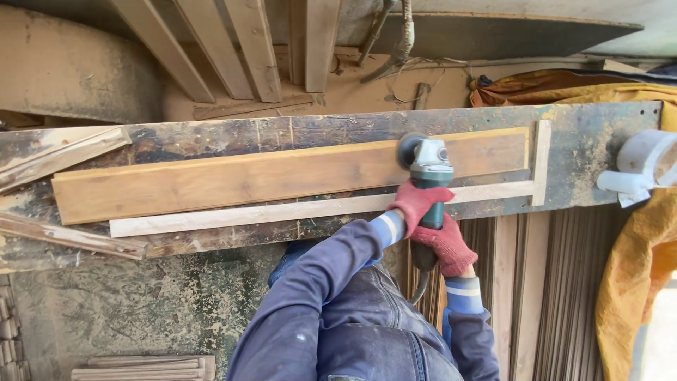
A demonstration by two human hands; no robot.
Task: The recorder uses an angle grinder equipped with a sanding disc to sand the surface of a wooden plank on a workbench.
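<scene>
Both my hands wear red gloves and grip a green and grey angle grinder [430, 168]. My left hand [416, 204] wraps the body just behind the head. My right hand [446, 245] holds the rear handle, from which a cable hangs down. The grinder's disc rests on a long light wooden plank [240, 180] lying flat on a dark, worn workbench [599, 152]. A thin pale wooden strip [268, 213] runs along the plank's near edge, and a short strip [542, 162] stands at its right end.
Wooden slats [247, 46] lean at the back. A white plastic container [649, 166] sits at the bench's right end above a yellow cloth [631, 282]. Loose boards [49, 152] lie at the left, stacked strips [144, 367] on the floor, upright boards [525, 282] below the bench.
</scene>
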